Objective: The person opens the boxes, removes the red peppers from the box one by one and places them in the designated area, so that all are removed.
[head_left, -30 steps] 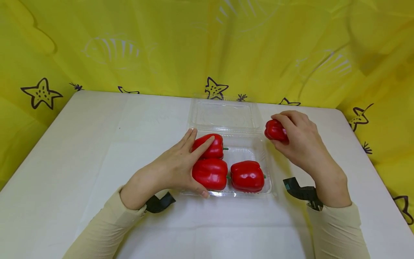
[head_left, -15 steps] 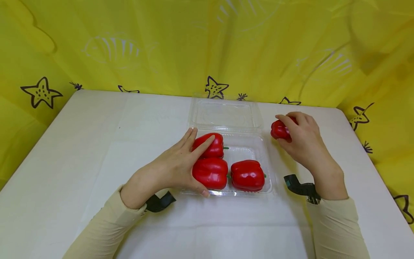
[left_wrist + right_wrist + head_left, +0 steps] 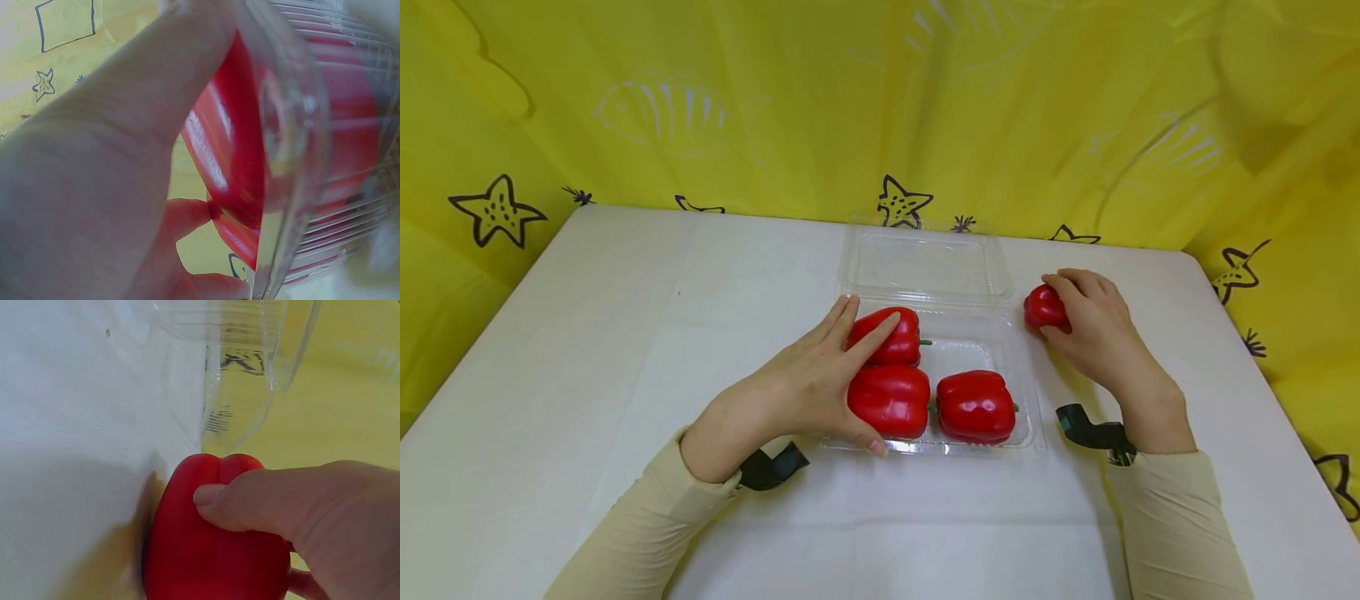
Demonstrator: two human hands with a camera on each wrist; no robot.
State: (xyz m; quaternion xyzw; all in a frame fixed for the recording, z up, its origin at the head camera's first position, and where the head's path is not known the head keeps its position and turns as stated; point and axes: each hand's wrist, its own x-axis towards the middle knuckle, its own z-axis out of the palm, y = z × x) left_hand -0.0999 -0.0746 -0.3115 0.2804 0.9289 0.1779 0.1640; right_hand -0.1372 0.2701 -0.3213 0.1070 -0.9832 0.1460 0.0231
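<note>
A clear plastic clamshell container (image 3: 966, 350) lies unfolded in the head view, holding three red bell peppers. One pepper (image 3: 891, 333) sits at its back left, another (image 3: 891, 402) at the front left, and a third (image 3: 976, 407) at the front right. My left hand (image 3: 808, 383) spreads over the container's left side, its index finger on the back-left pepper and its thumb at the front rim. To the right of the container my right hand (image 3: 1097, 333) grips a further red bell pepper (image 3: 215, 550). That pepper is at or just above the tabletop; I cannot tell which.
The container's transparent lid (image 3: 925, 262) is folded back toward the rear edge of the white table (image 3: 760, 267). A yellow curtain (image 3: 805, 108) with sea-creature drawings hangs behind and along the sides.
My right hand, with the bell pepper in it, has shifted slightly right and lower in the head view. The left hand and the container have stayed in place.
</note>
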